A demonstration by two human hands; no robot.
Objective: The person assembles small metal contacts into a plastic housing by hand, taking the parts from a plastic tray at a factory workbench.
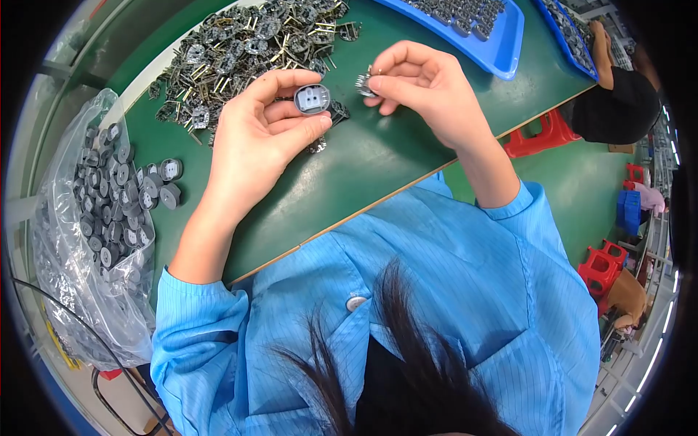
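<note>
Between the thumb and fingers of my left hand (254, 142) is a round grey plastic housing (312, 99), its recessed inner face turned up. My right hand (429, 87) pinches a small metal part with thin pins (366, 85), a short gap to the right of the housing. The two parts do not touch. Behind my left hand spreads a big heap of dark circuit parts with brass-coloured pins (247, 51). A few loose pieces from it lie just under and behind the housing.
A clear plastic bag (58, 240) of grey round housings (109, 196) lies open at the left, some spilled onto the green table (349, 167). A blue tray (502, 54) holds rows of assembled pieces, with another blue tray (574, 43) beyond. Red stools (542, 138) and a co-worker (614, 102) are at right.
</note>
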